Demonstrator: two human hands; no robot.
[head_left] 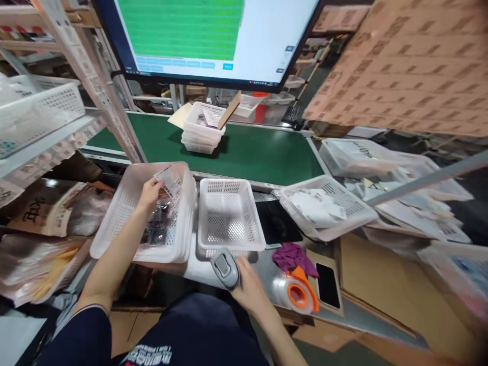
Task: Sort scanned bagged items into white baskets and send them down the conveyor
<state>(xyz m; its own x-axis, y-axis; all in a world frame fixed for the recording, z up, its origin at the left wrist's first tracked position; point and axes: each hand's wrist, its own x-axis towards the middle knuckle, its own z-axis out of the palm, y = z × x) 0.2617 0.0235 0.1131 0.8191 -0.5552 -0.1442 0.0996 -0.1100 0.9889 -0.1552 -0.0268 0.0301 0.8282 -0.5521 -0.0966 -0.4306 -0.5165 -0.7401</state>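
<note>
gripping a paper slip (168, 179) between fingers, left hand (150, 194) sits over the left basket (114, 218), closed on the slip's lower edge. slip is white with printed text, held up above the basket's far half. basket is white, perforated, looks like several nested together; dark plastic-wrapped items (158, 229) lie inside it under the slip.

right hand (249, 287) is wrapped around a grey handheld scanner (225, 268), scanner head just in front of the near rim of the middle basket (231, 216). that basket is white, perforated, just beside the left one on the worktop (267, 277).

right of the scanner on the worktop: purple cloth (292, 255), orange tape dispenser (299, 292) with a clear roll, black phone (328, 285) lying flat. dark pad (276, 221) sits behind the cloth. tilted basket (328, 206) further right holds white papers.

beyond: green conveyor belt (244, 150) carrying a stack of white baskets (202, 129) with cardboard leaning on it. monitor (213, 35) above shows green rows. shelf rack (57, 117) at left holds another white basket. cardboard box wall (412, 61) at upper right.
</note>
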